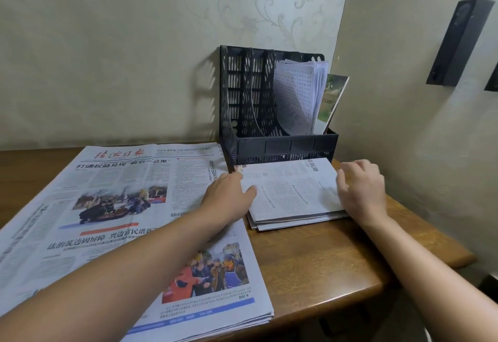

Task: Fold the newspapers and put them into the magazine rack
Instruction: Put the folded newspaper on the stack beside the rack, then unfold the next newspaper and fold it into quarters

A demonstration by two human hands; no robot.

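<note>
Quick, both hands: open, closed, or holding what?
Left hand: open, flat on the folded newspaper.
Right hand: open, fingers resting on the same paper's right edge.

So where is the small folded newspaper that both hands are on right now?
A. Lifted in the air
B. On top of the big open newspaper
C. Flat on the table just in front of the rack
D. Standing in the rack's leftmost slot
C: the folded newspaper lies flat on the table just in front of the black rack, with the left hand and right hand on it.
</note>
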